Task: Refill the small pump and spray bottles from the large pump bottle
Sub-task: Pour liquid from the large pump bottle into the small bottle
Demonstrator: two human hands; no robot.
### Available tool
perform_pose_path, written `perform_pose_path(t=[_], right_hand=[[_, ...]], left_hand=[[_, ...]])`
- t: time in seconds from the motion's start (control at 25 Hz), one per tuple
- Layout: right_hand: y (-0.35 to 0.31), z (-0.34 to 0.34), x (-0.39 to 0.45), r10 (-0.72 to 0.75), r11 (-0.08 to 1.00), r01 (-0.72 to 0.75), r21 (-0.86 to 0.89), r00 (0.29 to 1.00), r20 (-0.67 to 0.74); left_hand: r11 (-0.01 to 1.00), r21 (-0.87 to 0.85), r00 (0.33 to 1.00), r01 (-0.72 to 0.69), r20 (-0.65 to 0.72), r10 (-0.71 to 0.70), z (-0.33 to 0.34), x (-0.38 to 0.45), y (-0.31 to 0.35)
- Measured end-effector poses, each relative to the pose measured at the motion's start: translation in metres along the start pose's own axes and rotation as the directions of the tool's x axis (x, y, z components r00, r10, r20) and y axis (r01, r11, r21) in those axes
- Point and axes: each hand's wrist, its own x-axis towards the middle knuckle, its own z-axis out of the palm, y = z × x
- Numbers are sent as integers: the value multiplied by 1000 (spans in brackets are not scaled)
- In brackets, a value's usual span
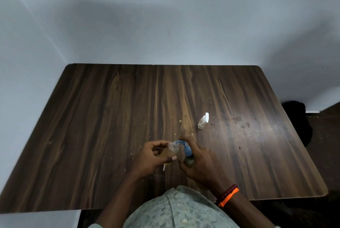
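My left hand (153, 156) grips a small clear bottle (172, 149) with brownish liquid, its open neck tilted to the right. My right hand (197, 161) wraps the large bottle (189, 161), dark green below a blue pump head (186, 147). One right finger rests on top of the pump. The blue spout (178, 142) points into the small bottle's mouth. A small clear spray bottle (203, 122) with a white top stands apart on the table, further back and to the right. A short white tube (163, 168) shows below my left hand.
The dark wooden table (110, 108) stands against a pale wall. Small crumbs (180, 121) and dark wet spots (244, 125) mark its surface. A black object (296, 117) sits beyond the right edge. Red and orange bracelets (228, 194) circle my right wrist.
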Motion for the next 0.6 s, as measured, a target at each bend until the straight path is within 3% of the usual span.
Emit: perform_pose_path(t=[0.6], right_hand=[[0,0,-1,-4,1000,4,-5,999,-34]], left_hand=[[1000,5,1000,-2,-11,2,0,0,-5]])
